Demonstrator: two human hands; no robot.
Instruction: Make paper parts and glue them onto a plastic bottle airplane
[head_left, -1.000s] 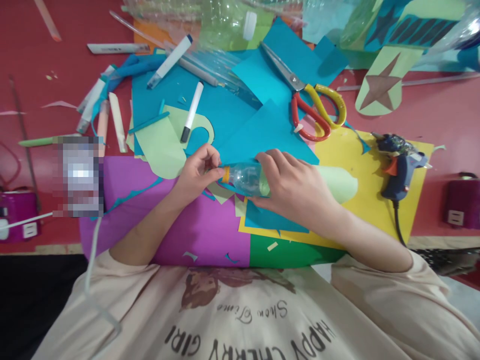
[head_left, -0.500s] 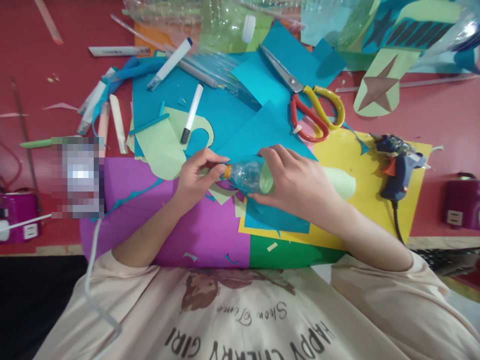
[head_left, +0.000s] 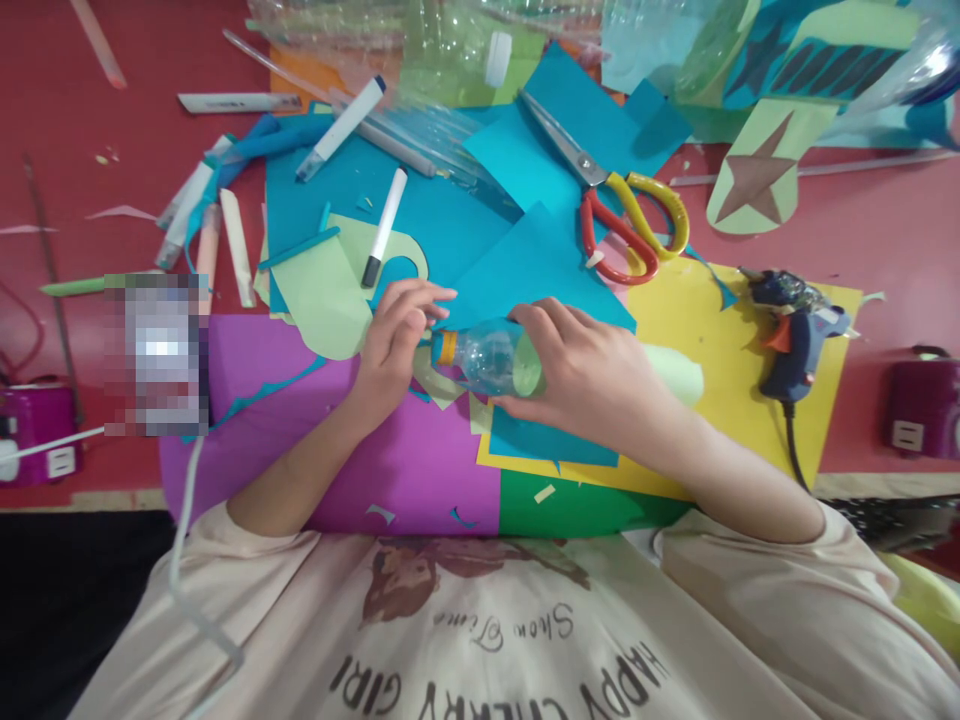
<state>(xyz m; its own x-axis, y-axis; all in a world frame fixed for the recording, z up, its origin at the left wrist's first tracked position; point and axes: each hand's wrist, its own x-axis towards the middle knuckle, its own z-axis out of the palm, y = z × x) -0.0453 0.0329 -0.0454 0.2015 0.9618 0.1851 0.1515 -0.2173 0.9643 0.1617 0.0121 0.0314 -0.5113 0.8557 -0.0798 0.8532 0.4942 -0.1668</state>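
Note:
My right hand (head_left: 592, 375) is wrapped round a small clear plastic bottle (head_left: 487, 358) lying on its side, its body sleeved in pale green paper (head_left: 675, 372). The bottle's orange neck ring (head_left: 448, 347) points left. My left hand (head_left: 397, 345) sits at that neck, fingers stretched out over the mouth and touching it, holding nothing that I can see. Both hands rest over blue paper (head_left: 525, 265), with purple and yellow sheets underneath.
Red-and-yellow scissors (head_left: 630, 220) lie behind my right hand. A blue glue gun (head_left: 795, 325) rests on the yellow sheet (head_left: 720, 400) at the right. Markers (head_left: 382, 228), paper scraps and clear bottles (head_left: 450, 40) crowd the red table's far side. A star cutout (head_left: 757, 175) lies at the back right.
My left hand has gone from a pinch at the bottle's neck to stretched fingers over it. The bottle has shifted slightly left and turned a little in my right hand.

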